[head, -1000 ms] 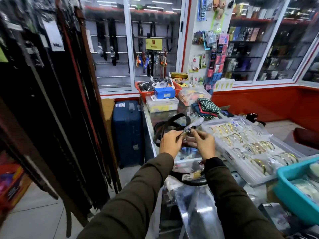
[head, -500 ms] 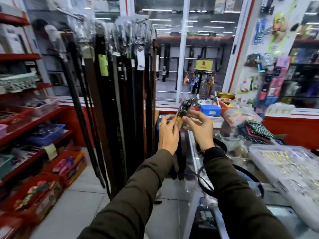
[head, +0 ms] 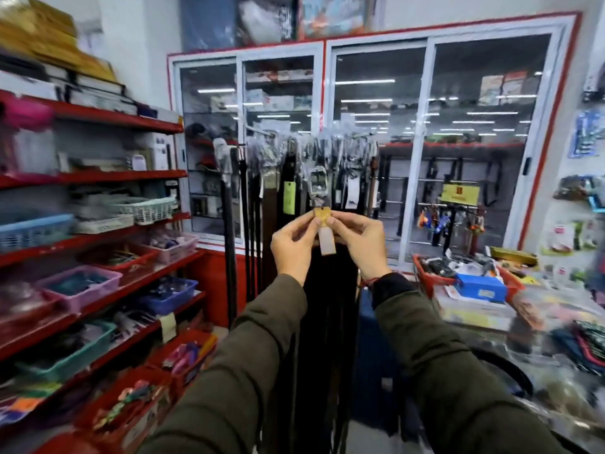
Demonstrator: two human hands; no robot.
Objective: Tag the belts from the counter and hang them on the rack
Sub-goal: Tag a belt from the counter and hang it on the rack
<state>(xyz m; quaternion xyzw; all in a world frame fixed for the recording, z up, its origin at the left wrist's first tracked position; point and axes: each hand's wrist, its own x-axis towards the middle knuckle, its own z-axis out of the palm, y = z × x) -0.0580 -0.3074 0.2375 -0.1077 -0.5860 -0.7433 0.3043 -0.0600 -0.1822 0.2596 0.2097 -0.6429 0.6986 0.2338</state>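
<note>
**Two hands, one belt, carried from counter to rack**

Two hands are raised together in front of the rack (head: 314, 142), and the belt (head: 319, 188) is pinched between them just below its wrapped buckle. The left hand (head: 293, 245) is closed on the strap from one side, thumb and forefinger pressed to a small yellowish tag (head: 322, 215); the right hand (head: 361, 244) is closed on it from the other side in the same way. A pale paper label (head: 327, 242) hangs under the fingers, and the dark strap drops straight down between the sleeves.

A second ago the belt was being handled low over the glass counter (head: 491, 326); half a second ago it had been lifted and turned toward the hanging stock. Now the view has been swung fully to the rack, and the buckle is held up against the row of black and brown belts already hung there — close below the hooks, though contact with a hook cannot be made out.

From this it is judged that tagging of this belt is finished or nearly so, and that the hanging step has been entered. The buckle end would next have to be raised to a free hook — motion blur leaves the hooks themselves hard to separate
</note>
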